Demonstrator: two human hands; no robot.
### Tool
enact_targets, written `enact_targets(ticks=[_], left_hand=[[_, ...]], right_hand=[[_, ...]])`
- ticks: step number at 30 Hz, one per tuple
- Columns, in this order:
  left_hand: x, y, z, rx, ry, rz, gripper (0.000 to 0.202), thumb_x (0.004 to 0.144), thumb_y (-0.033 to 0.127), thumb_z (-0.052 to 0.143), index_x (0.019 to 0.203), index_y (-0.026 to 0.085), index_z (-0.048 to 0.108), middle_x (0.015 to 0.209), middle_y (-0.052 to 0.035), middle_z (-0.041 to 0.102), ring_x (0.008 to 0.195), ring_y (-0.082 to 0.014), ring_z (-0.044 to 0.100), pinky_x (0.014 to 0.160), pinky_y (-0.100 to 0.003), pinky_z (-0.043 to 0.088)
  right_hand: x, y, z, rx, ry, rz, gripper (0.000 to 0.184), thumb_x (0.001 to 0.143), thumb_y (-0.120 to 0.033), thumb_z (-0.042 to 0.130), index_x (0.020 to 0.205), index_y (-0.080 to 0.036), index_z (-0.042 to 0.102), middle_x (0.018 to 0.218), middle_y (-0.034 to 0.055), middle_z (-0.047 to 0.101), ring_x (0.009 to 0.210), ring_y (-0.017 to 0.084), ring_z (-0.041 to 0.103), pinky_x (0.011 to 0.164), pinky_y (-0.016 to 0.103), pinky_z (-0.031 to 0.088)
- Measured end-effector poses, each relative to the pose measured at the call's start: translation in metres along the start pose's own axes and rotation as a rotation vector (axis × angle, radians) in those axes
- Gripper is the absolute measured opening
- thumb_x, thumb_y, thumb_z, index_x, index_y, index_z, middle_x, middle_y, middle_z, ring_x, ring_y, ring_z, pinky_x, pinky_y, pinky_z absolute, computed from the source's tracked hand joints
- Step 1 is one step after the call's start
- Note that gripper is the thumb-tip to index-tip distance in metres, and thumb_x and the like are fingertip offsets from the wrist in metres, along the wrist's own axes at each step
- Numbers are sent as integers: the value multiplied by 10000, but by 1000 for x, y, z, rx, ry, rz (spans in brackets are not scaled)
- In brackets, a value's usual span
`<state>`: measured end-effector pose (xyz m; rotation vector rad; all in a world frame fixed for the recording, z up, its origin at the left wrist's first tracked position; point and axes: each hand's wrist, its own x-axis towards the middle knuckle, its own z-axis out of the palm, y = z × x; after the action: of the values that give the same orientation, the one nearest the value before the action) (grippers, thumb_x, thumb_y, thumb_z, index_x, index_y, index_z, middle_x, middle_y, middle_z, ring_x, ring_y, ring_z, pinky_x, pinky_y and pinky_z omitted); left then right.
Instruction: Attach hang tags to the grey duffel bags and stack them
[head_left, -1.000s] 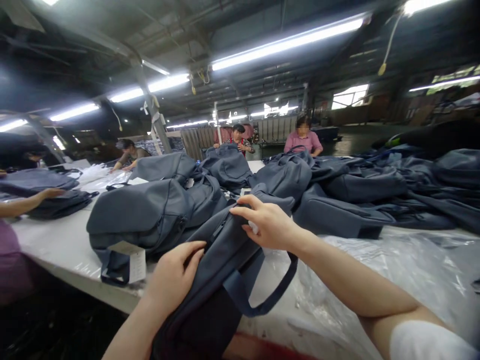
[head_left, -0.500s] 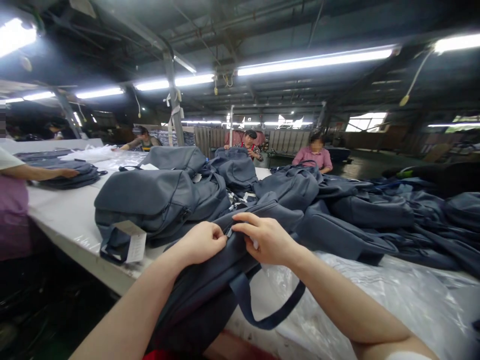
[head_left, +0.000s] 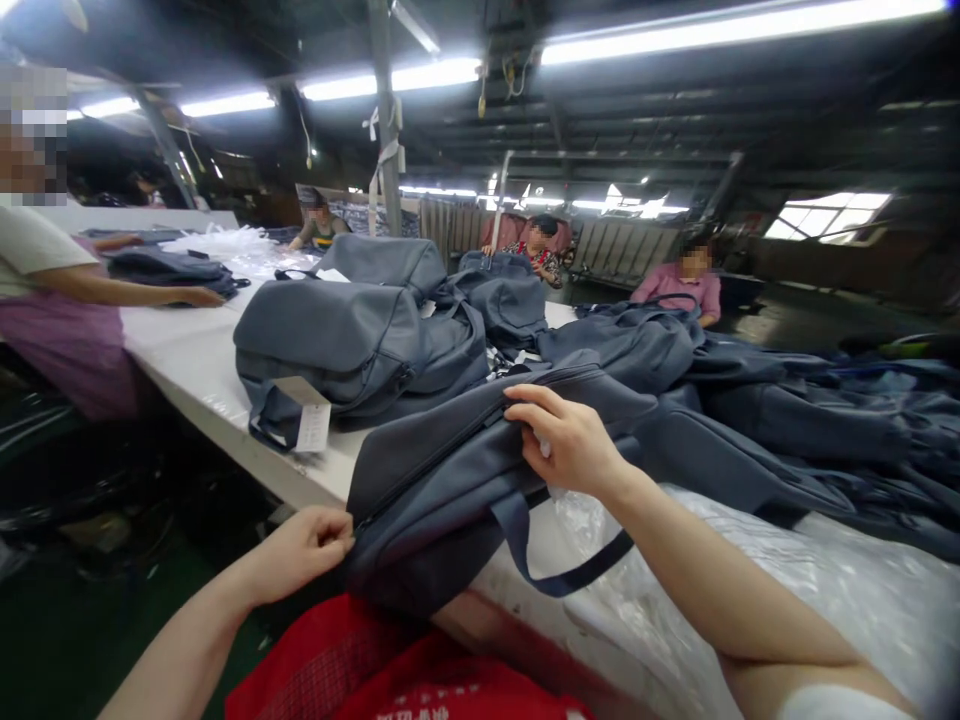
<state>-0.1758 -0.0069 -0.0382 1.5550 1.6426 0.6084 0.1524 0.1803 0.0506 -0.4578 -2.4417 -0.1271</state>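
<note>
Noted grey-blue backpack [head_left: 450,480] slanted over the near edge of the counter [head_left: 195,370], lower end hanging off toward the body. Pinched its near lower corner with left hand [head_left: 304,548], fingers curled tight at the end of the zip line [head_left: 427,465]. Gripped its upper edge with right hand [head_left: 566,440], thumb on top, fingers folded under the fabric. Saw the zip line run closed between the two hands; could not tell what was inside. Saw a strap loop [head_left: 555,570] dangling from the bag below the right wrist.

Just behind, logged a stuffed backpack [head_left: 337,345], bulging, shut, contents hidden, paper tag [head_left: 311,425] hanging from its handle. To the right, logged a pile of bags [head_left: 787,420], flat and limp, atop clear plastic [head_left: 750,580]. Far left, logged a co-worker's hand [head_left: 199,297] flat on the counter, near a flat bag [head_left: 169,268]. Spotted three more people across the counter. Caught a red garment [head_left: 375,670] at the bottom of view.

Versus half a second before: found left hand gone from beside right hand at the upper zip down to the near corner, well apart; right hand kept the same grip.
</note>
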Motion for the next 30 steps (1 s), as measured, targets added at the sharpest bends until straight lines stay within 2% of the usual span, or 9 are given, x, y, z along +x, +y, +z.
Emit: enact_targets(ticks=[4, 11, 14, 17, 21, 24, 26, 28, 30], left_hand=[[-30, -33, 10, -79, 33, -67, 377, 822, 498, 450, 609, 212, 328, 632, 37, 293, 606, -131, 283, 569, -261, 235], [-45, -48, 11, 198, 196, -97, 315, 837, 369, 468, 593, 204, 358, 584, 40, 352, 565, -136, 359, 553, -267, 228], [-45, -38, 11, 310, 341, -116, 344, 889, 437, 459, 636, 207, 502, 601, 20, 497, 570, -163, 467, 558, -278, 297], [-35, -14, 16, 315, 582, 41, 316, 919, 495, 479, 915, 239, 664, 865, -23, 677, 785, -215, 611, 718, -303, 441], [-10, 16, 37, 342, 629, 285, 311, 894, 476, 585, 1091, 257, 684, 1068, -58, 701, 1038, -262, 607, 971, -397, 437], [5, 28, 53, 393, 665, 245, 674, 737, 447, 764, 1339, 247, 535, 1228, -84, 652, 1164, -309, 554, 1042, -479, 387], [9, 32, 59, 422, 675, 204, 928, 648, 407, 817, 1449, 236, 383, 1345, -110, 577, 1273, -338, 476, 1079, -521, 339], [10, 33, 60, 443, 666, 191, 1045, 596, 374, 832, 1483, 228, 298, 1424, -133, 505, 1344, -351, 401, 1100, -545, 297], [10, 33, 60, 449, 646, 195, 1116, 583, 341, 824, 1507, 216, 211, 1473, -156, 449, 1375, -350, 362, 1104, -558, 276]], right_hand=[[3, -3, 9, 32, -21, -24, 380, 776, -90, 532, 1129, -202, 617, 1342, 83, 581, 998, 194, 667, 878, 319, 550], [7, -9, 13, 1, -194, -31, 342, 776, -87, 537, 1085, -205, 622, 1349, 69, 571, 862, 163, 674, 810, 303, 548], [12, -11, 10, 40, -141, 3, 314, 768, -72, 529, 1037, -210, 616, 1294, 66, 581, 912, 179, 657, 838, 316, 537], [22, -20, 1, 172, 52, 80, 316, 781, -147, 576, 1090, -211, 590, 1182, 96, 572, 1072, 239, 594, 931, 374, 510], [38, -46, -17, 296, 196, 106, 561, 752, -242, 601, 1294, -193, 466, 1270, 141, 490, 1226, 305, 485, 1037, 479, 438], [46, -67, -19, 314, 263, 66, 496, 736, -114, 509, 1224, -204, 489, 1391, 146, 423, 1316, 302, 426, 1068, 493, 412], [48, -77, -9, 327, 280, -18, 412, 758, -43, 453, 1124, -212, 540, 1350, 128, 481, 1272, 260, 481, 1037, 448, 449], [48, -83, 7, 331, 201, -188, 337, 820, -18, 421, 1050, -201, 586, 1231, 105, 578, 1157, 205, 561, 977, 366, 493], [47, -88, 26, 283, -6, -402, 260, 900, -53, 425, 1015, -175, 624, 1144, 89, 637, 1065, 173, 598, 936, 302, 509]])
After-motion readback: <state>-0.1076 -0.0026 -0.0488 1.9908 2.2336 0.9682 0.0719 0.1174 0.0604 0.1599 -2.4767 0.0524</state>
